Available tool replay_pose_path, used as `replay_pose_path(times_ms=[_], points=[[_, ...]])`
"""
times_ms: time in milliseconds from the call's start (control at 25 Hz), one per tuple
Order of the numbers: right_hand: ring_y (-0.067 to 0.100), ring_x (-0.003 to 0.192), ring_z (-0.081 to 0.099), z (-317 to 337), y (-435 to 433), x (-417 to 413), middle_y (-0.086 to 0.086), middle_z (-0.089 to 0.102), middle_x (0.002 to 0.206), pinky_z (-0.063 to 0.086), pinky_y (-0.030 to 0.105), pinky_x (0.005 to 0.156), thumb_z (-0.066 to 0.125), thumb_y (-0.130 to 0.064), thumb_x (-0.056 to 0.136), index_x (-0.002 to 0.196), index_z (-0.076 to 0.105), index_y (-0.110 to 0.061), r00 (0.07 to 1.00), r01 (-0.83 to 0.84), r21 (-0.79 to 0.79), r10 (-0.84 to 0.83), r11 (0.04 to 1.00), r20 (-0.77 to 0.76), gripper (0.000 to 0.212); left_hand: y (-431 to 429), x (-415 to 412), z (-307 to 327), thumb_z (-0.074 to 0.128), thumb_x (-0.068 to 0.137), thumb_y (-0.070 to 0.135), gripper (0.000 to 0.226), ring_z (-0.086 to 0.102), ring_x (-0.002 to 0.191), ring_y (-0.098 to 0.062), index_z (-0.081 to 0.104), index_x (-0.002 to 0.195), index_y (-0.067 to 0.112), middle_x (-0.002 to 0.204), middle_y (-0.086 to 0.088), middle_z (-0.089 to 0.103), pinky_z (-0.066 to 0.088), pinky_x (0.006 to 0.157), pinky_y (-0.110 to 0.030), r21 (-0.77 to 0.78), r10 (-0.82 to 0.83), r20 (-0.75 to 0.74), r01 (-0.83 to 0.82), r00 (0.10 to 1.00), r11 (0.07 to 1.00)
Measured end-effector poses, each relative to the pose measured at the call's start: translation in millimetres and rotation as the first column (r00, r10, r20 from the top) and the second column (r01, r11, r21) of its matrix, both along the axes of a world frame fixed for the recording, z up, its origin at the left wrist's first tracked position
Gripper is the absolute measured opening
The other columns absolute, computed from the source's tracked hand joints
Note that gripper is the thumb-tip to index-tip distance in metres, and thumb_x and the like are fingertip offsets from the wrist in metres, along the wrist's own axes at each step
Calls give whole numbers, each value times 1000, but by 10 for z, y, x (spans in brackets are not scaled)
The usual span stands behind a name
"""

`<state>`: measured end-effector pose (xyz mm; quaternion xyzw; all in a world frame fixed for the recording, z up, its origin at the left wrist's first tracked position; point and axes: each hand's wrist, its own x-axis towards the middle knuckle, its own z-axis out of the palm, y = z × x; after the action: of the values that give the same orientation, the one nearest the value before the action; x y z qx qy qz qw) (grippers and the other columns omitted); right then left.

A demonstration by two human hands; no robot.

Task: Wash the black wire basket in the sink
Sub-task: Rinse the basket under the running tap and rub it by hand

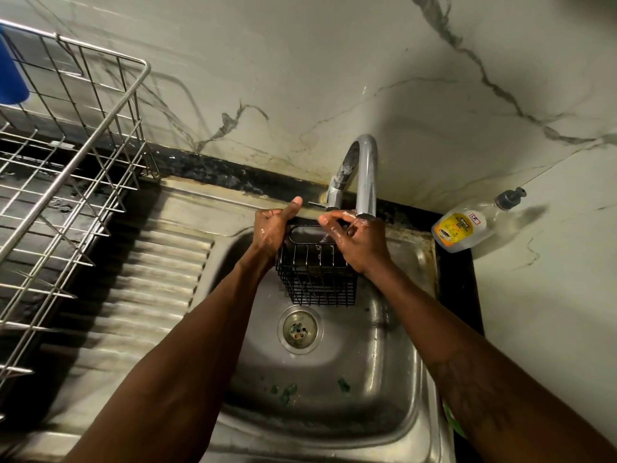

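You're holding the black wire basket above the sink bowl, right under the faucet spout and clear of the drain below it. Your left hand grips the basket's left top edge, thumb sticking up. Your right hand curls around the right side of the rim, wet, with water falling past its fingers into the basket. A soap bottle lies tilted on the counter right of the sink, and a steel dish rack stands at the left, beside the ribbed drainboard, with a blue cup in its far corner.
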<state>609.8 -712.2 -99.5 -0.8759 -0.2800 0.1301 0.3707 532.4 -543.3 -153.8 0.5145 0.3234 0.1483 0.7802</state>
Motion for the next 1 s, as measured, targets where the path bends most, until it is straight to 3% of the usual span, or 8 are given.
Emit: replay_pose_path(times_ms=[160, 240, 360, 440, 600, 720, 800, 1000], points=[[-1, 70, 67, -61, -41, -40, -10, 72, 78, 50, 20, 66, 65, -70, 84, 91, 75, -27, 976, 178, 13, -175, 984, -130, 44, -56, -35, -8, 72, 90, 40, 55, 75, 82, -37, 69, 97, -15, 89, -23, 75, 62, 79, -42, 20, -32, 9, 31, 999, 999], [1, 74, 69, -42, -53, -24, -9, 74, 81, 52, 20, 68, 65, -68, 84, 92, 78, -25, 979, 165, -16, -166, 986, -115, 46, -49, -54, -31, 68, 90, 54, 66, 74, 68, -32, 68, 83, -12, 74, -19, 73, 62, 76, -44, 202, -102, -53, 111, 993, 973], [18, 67, 69, -14, 88, -52, 2, 72, 71, 49, 26, 61, 51, -73, 90, 79, 76, -15, 979, 201, -169, -191, 965, 74, 64, -68, -44, 24, 42, 99, 64, 65, 68, 56, -14, 68, 67, 14, 60, -1, 69, 59, 64, -34, 670, -176, -244, 297, 954, 680], [32, 84, 68, -29, 229, -138, 14, 72, 85, 48, 34, 74, 33, -64, 101, 86, 75, -11, 956, 215, -324, -131, 921, 261, 69, -175, 16, 87, 31, 103, 57, 63, 63, 56, -16, 66, 68, 17, 63, 0, 67, 55, 60, -39, 792, -224, -251, 333, 942, 512], [35, 91, 67, -142, 320, -204, 17, 73, 92, 50, 40, 86, 18, -58, 105, 87, 72, -13, 984, 135, -282, -97, 950, 147, 73, -408, 90, -4, 35, 99, 53, 61, 67, 61, -23, 70, 70, 11, 66, -5, 70, 56, 63, -43, 652, -159, -196, 250, 967, 715], [25, 112, 61, -360, 180, -258, 11, 65, 124, 50, 42, 100, 29, -65, 101, 127, 59, -32, 996, -83, -125, 77, 989, -52, 53, -293, 83, -154, 51, 85, 66, 59, 73, 68, -21, 73, 71, 14, 68, -3, 74, 61, 74, -43, 352, 26, -312, 90, 950, 932], [21, 135, 44, -515, 14, -302, 6, 47, 149, 34, 42, 115, 33, -67, 99, 151, 35, -36, 956, -267, -241, 288, 933, 57, 60, -229, 64, -141, 59, 87, 59, 49, 73, 73, -20, 72, 76, 13, 75, -3, 74, 61, 79, -43, 254, 55, -395, 52, 917, 966], [22, 108, 63, -508, 11, -251, 1, 70, 115, 44, 38, 96, 32, -70, 98, 128, 59, -33, 973, -22, -294, 88, 956, 213, 54, -333, 17, -34, 56, 101, 36, 34, 64, 72, -18, 54, 72, 18, 75, -3, 63, 57, 74, -35, 252, 114, -423, -4, 899, 968]])
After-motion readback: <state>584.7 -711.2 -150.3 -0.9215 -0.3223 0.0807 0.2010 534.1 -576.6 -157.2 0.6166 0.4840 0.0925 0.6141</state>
